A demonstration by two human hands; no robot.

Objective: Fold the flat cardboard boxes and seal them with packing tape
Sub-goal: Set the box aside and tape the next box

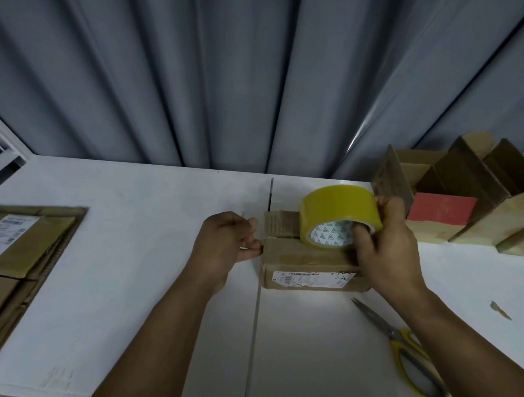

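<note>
While the right hand point(386, 253) grips the tape roll point(339, 214) over the box point(311, 265), the left hand point(226, 242) pinches its left edge; its long axis runs between them.

Barcode label point(313, 277) on the small box point(299, 256) and shipping label point(7, 236) on the flat stack point(38, 250) are unreadable.

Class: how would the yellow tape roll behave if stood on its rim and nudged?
The tape roll is round, so it would probably roll. Its hollow core, and the right hand holding it alone, suggest it is light.
</note>
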